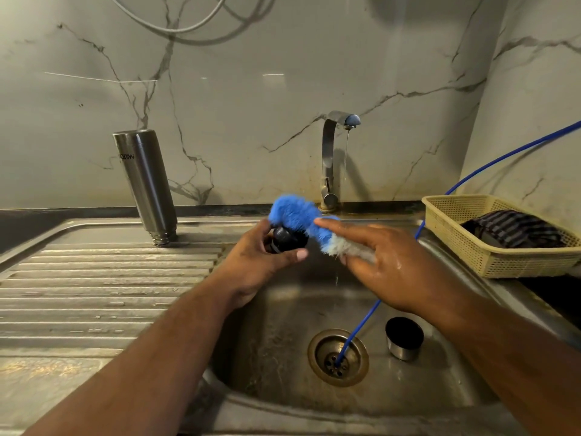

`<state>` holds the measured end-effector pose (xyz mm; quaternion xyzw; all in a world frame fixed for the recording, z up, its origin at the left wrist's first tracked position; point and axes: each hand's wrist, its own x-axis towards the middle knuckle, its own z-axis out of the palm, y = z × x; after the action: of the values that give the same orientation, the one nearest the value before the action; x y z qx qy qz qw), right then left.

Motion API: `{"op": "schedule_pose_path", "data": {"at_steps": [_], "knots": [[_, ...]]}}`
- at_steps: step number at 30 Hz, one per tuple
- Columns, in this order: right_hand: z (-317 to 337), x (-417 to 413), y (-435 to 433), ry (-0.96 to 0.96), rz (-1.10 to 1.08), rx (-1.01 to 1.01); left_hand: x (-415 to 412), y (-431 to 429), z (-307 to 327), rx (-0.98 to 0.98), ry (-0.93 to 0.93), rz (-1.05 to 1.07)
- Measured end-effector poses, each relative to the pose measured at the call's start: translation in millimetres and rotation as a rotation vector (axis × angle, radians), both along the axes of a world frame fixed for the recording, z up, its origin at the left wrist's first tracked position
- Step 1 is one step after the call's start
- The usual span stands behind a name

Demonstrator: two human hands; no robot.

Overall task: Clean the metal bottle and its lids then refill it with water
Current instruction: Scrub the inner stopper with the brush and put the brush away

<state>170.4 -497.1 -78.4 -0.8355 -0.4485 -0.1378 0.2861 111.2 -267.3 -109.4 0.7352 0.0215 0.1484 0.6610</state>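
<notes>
The metal bottle (147, 184) stands upside down on the draining board, mouth down, left of the basin. My left hand (261, 265) grips a small dark inner lid (287, 239) above the basin. My right hand (386, 265), wet, holds a blue and grey bristle brush (301, 218) whose head lies against the top of that lid; the index finger stretches along the brush. A steel cup lid (404, 338) with a dark inside lies in the basin, right of the drain.
The tap (333, 158) at the back runs a thin stream of water. A blue hose (471, 174) comes from the right wall into the drain (338, 357). A beige plastic basket (490, 262) with a dark striped cloth stands on the right counter.
</notes>
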Motion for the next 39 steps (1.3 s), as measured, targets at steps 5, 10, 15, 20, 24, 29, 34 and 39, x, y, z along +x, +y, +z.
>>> {"op": "schedule_pose_path", "data": {"at_steps": [5, 10, 15, 20, 24, 29, 34, 39], "knots": [[-1, -3, 0, 0.016, 0.055, 0.004, 1, 5, -2, -0.055, -0.003, -0.013], [-1, -1, 1, 0.044, 0.002, 0.043, 7, 5, -6, -0.140, -0.033, 0.017], [-3, 1, 1, 0.046, -0.024, 0.078, 8, 6, -7, -0.074, -0.024, 0.016], [-3, -2, 2, 0.021, 0.010, 0.019, 8, 12, -7, -0.092, -0.038, 0.039], [-6, 1, 5, 0.065, -0.056, 0.082, 8, 9, -8, -0.052, -0.005, 0.044], [-4, -5, 4, 0.033, 0.011, 0.027, 9, 13, -9, -0.125, -0.036, 0.059], [-7, -1, 4, 0.061, -0.043, 0.070, 9, 7, -6, -0.127, -0.030, 0.067], [-4, -2, 8, 0.041, -0.016, 0.073, 5, 5, -1, -0.156, -0.052, 0.032]]}}
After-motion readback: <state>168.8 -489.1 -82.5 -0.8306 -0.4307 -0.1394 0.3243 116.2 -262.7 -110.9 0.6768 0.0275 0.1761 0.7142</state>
